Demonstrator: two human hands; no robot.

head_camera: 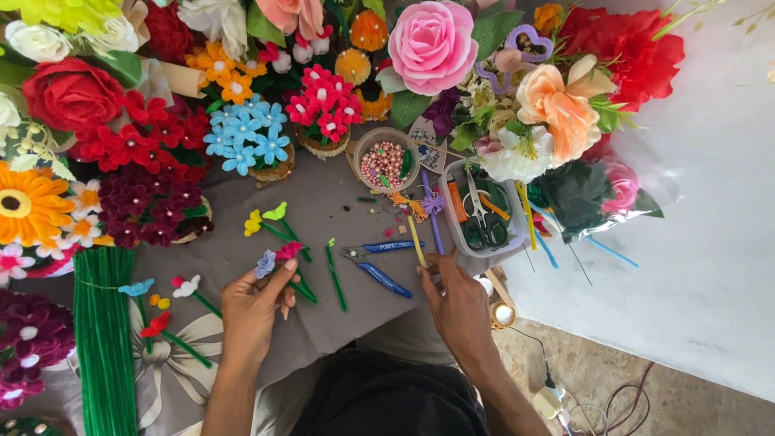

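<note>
My left hand point(252, 305) pinches small pipe-cleaner flowers, a lilac one point(265, 263) and a pink one point(289, 250), on green stems. My right hand point(454, 300) holds a yellow stick point(415, 239) and a purple pipe cleaner point(434, 230) upright between its fingers; an orange flower and a purple flower sit near their tops. Blue-handled pliers point(379, 263) lie open on the grey cloth point(331, 202) between my hands. A yellow and a green flower point(266, 220) lie just beyond my left hand.
Handmade flower bouquets ring the far edge. A bowl of pink beads point(384, 161) and a clear tub with scissors point(483, 211) stand behind the pliers. A green pipe-cleaner bundle point(103, 339) lies at left. Cables and a small light sit at the lower right.
</note>
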